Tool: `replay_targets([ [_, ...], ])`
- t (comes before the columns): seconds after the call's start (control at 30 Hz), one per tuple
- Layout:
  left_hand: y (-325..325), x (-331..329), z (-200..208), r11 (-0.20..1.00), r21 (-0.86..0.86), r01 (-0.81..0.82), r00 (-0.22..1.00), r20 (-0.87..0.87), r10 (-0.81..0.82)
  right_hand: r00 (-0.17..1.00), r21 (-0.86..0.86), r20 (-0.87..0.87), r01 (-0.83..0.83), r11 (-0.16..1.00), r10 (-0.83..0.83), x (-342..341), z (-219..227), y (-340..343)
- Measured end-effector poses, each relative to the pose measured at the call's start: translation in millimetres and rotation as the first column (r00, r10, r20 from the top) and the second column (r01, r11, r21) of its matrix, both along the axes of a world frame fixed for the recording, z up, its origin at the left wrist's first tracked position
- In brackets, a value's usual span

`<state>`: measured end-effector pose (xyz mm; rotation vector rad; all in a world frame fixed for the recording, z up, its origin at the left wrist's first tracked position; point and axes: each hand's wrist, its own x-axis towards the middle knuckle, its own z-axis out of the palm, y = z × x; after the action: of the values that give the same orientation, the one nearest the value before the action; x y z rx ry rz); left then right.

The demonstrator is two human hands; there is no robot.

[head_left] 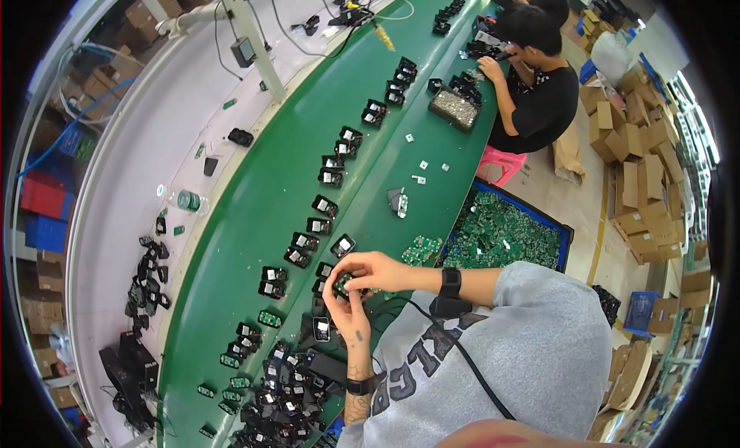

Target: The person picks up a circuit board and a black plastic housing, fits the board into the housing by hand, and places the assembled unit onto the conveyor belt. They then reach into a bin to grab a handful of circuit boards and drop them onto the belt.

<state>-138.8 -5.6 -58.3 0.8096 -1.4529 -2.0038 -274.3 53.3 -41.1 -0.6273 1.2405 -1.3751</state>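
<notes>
Between my two hands is a small black plastic housing with a green circuit board, largely covered by fingers. My left hand curls around it from below. From the right, my right hand closes over the top, fingers pressed to the piece. A similar open black housing lies just beyond my fingers, and another pale-rimmed one sits beside my left wrist. Pairs of black housings with white-labelled insides run in a line along the green bench.
A heap of black housings lies at the near left. Loose green circuit boards are on the bench to the right, above a blue-edged bin of boards. Farther along, a co-worker sits by a box of small metal parts.
</notes>
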Motion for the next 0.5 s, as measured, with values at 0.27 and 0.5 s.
replay_targets([
  [0.27, -176.2, 86.5, -81.5, 0.893, -0.266, -0.363, 0.905, 0.129, 0.406, 0.529, 0.110, -0.847, 0.267, 0.957, -0.050, -61.2, -88.6, 87.3],
  [0.5, -279.8, 137.7, -154.5, 0.716, -0.640, -0.279, 0.621, 0.448, 0.643, 0.245, 0.178, -0.958, 0.102, 0.979, 0.148, -50.6, -135.6, 129.1],
])
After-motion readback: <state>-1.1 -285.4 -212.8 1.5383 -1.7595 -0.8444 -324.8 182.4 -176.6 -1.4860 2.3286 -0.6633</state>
